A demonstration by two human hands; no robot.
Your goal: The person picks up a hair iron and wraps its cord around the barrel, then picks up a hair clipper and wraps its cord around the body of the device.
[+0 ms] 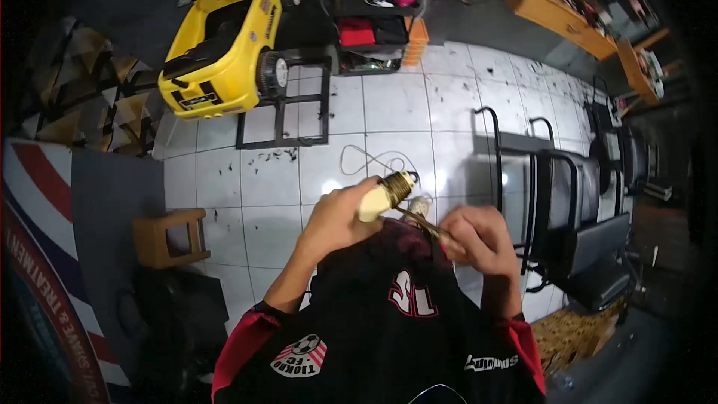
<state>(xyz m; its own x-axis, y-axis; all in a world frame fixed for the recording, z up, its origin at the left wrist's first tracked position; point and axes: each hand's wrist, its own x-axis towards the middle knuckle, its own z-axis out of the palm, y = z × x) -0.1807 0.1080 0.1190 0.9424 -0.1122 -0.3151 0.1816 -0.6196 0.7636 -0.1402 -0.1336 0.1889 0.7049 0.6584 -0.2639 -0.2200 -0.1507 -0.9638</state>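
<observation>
My left hand (340, 217) is closed around a hair clipper (398, 187) with a cream part and a ribbed, gold-coloured part. Its dark end points away from me, close to a thin cord (366, 153) that loops over the floor. In my right hand (479, 238), the fingers pinch a thin, brownish stick-like tool (422, 223). The tool's far tip is right at the side of the clipper; I cannot tell its exact kind. Both hands are in front of my torso, above the tiled floor.
A yellow toy car (224, 45) stands on a black frame (283, 142) at the far left. Beyond is a black trolley (366, 15) with cables. A brown stool (153, 239) is at left, black chairs (572, 179) at right. Dark hair clippings (280, 155) dot the white tiles (336, 116).
</observation>
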